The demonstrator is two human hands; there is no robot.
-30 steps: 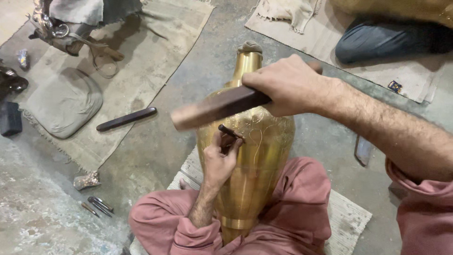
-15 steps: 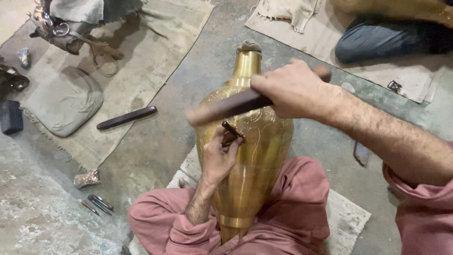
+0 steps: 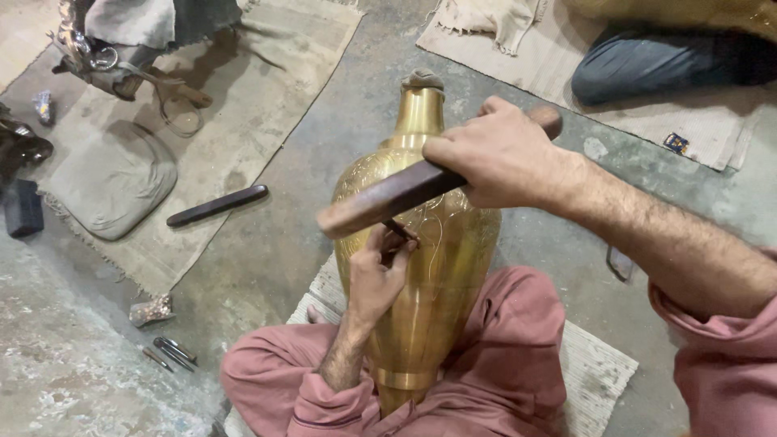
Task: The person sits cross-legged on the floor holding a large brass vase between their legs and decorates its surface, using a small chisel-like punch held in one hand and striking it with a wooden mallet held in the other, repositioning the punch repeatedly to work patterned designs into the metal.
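The tall engraved brass vase [image 3: 421, 267] lies across the lap. Left hand [image 3: 376, 279] pinches a small dark chisel [image 3: 398, 232] against its shoulder; right hand [image 3: 498, 158], at 1 o'clock, grips a dark wooden striking bar [image 3: 388, 198]. Engraving covers the shoulder; the lower body appears plain.

The floor [image 3: 340, 210] was bare grey concrete. Beige mats [image 3: 267, 89] lay on it toward the far left and far right corners. A dark wooden bar [image 3: 217, 205] rested at the left mat's edge, and small metal tools [image 3: 168, 353] lay near the floor's near left side.
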